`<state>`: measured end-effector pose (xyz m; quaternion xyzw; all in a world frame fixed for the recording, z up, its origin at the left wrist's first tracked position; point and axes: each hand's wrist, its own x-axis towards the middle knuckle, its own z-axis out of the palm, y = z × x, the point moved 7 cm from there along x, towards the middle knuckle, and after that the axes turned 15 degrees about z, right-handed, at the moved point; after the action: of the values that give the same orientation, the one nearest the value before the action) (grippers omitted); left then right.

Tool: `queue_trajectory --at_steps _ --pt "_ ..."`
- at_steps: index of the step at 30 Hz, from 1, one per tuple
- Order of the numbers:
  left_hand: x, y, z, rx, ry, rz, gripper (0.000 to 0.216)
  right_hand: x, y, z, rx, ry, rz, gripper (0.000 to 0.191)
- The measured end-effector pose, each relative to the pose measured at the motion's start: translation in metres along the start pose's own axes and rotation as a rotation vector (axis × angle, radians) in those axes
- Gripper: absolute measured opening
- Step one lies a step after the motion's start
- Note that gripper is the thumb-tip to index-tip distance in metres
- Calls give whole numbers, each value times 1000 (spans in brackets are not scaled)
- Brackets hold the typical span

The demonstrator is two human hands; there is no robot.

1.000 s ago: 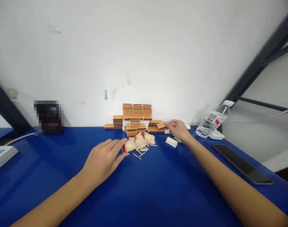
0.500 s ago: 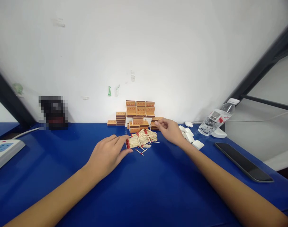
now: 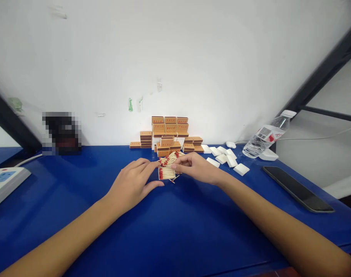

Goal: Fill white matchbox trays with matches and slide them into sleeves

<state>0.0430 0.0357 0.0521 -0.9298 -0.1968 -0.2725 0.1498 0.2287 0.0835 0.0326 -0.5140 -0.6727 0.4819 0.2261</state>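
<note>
A small white tray [image 3: 159,177] full of red-tipped matches [image 3: 167,172] lies flat on the blue table. My left hand [image 3: 135,179] is at its left end, forefinger and thumb spread either side of the corner, without a visible grip. Over the tray's right end is my right hand [image 3: 197,168], thumb and fingers pinched together at the matches; what lies between the fingertips is hidden. Behind the tray is a loose pile of matches [image 3: 168,158], partly covered by the right hand. A few stray matches show under that hand.
Stacked orange matchboxes [image 3: 171,127] stand against the wall behind the pile. Several white trays [image 3: 231,161] lie to the right, near a tilted water bottle [image 3: 266,135] and a phone [image 3: 298,188]. A power strip [image 3: 8,184] sits at the far left.
My right hand has moved left and nearer, from beside the matchboxes to the tray. The tray of matches now shows flat in front of the pile. My left hand has hardly moved.
</note>
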Motion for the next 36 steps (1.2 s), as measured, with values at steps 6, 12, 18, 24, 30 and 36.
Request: queue_trajectory --at_steps 6,12,18,24,30,36 --pt "-3 -21 -5 209 -201 -56 43 0 20 -52 -118 217 68 44" --pt "-15 -48 -9 315 -420 -209 48 4 43 -85 -168 244 105 48" --pt "-23 -55 -7 274 -554 -300 47 1 37 -83 -176 212 96 42" --pt "-27 -59 -8 277 -619 -337 44 -5 27 -75 -263 217 71 42" --pt "-34 -65 -6 268 -729 -394 44 -7 20 -78 -350 287 -25 36" --pt "-33 -63 -2 252 -770 -396 39 -11 11 -89 -330 410 -149 33"
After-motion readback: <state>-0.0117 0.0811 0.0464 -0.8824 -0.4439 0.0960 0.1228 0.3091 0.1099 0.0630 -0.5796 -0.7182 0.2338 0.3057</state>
